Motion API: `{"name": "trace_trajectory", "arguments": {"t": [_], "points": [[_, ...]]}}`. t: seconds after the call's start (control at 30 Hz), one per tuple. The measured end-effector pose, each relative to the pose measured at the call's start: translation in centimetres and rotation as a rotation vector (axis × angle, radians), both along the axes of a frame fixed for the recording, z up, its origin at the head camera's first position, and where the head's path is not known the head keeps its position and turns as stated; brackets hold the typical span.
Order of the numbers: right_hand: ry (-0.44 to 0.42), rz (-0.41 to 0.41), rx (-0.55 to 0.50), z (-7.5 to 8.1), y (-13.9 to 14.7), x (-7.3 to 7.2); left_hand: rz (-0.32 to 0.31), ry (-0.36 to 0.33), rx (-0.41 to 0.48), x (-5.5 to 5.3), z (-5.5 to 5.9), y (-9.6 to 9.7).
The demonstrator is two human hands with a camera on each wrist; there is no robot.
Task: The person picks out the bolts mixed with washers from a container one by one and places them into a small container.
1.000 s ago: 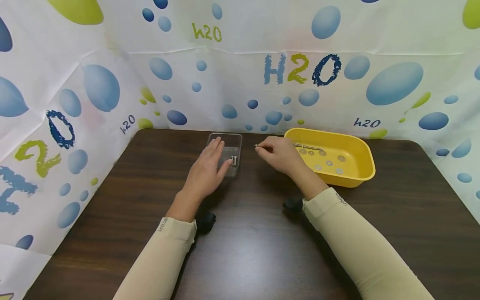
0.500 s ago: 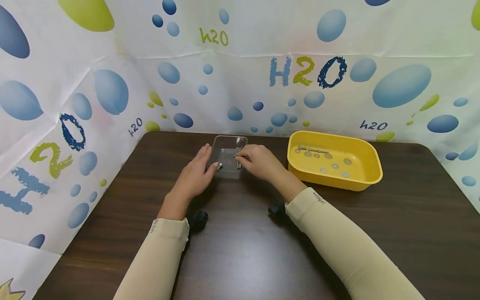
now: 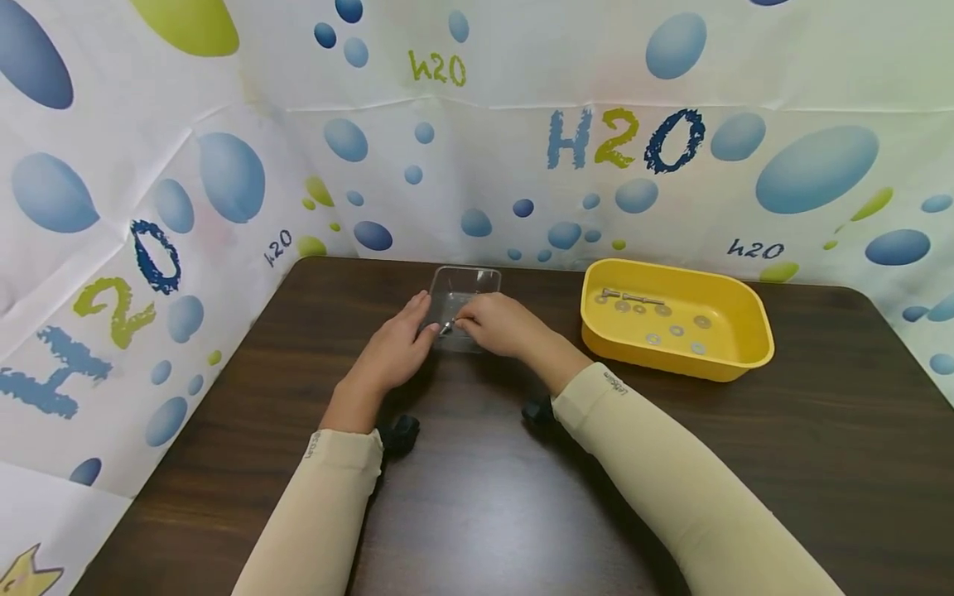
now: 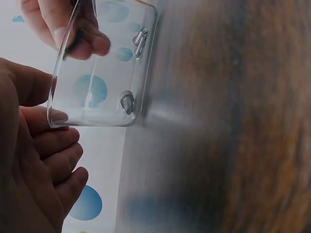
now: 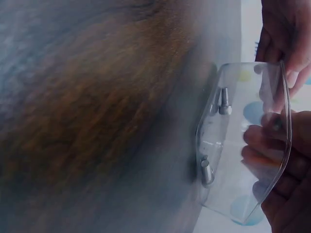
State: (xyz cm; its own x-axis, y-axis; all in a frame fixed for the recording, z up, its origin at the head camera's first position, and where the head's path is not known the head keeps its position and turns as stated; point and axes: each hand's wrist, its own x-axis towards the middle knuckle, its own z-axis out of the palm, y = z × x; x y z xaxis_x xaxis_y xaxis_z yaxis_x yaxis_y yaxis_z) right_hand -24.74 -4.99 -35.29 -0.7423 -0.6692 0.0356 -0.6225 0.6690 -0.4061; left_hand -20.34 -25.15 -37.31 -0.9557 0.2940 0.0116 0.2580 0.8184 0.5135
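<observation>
My left hand (image 3: 391, 348) rests against the left side of a clear plastic container (image 3: 468, 268), its fingers fairly straight along the wall and the thumb near the front corner. Over the container, my right hand (image 3: 503, 323) pinches a small dark piece that looks like a threaded bolt (image 4: 74, 42), mostly covered by the fingertips. On the container's floor the left wrist view shows one silver bolt (image 4: 127, 103) near the left corner and another metal bolt (image 4: 140, 41) farther along. The right wrist view shows right fingertips (image 5: 262, 143) through the clear wall.
To the right stands a yellow plastic tray (image 3: 663, 358) holding several flat washers (image 3: 702, 322) and a few bolts (image 3: 641, 300). A brown wooden tabletop (image 3: 462, 497) lies beneath everything. A white printed sheet (image 3: 507, 74) hangs behind and at the left.
My right hand has moved left, from beside the yellow tray to above the clear container, still pinching the small piece. The left hand has slid back slightly along the container's left side.
</observation>
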Motion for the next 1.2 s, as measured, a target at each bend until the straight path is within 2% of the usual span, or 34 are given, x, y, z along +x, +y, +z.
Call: {"name": "trace_trajectory", "arguments": {"t": [0.27, 0.43, 0.63, 0.9, 1.2], "points": [[-0.124, 0.022, 0.107, 0.1, -1.1, -1.0, -0.017, 0.036, -0.008, -0.1, 0.1, 0.0], [-0.122, -0.005, 0.203, 0.2, -1.8, -1.2, -0.028, 0.066, -0.019, -0.2, 0.1, -0.1], [-0.098, -0.045, 0.288, 0.3, -2.4, -1.2, -0.026, 0.063, -0.018, -0.2, 0.2, -0.1], [-0.120, -0.109, 0.239, 0.2, -2.8, -1.2, -0.024, 0.041, -0.017, -0.1, 0.2, -0.2], [-0.151, -0.249, 0.181, -0.1, -3.1, -1.2, -0.025, 0.031, -0.001, -0.1, 0.1, -0.1]]}}
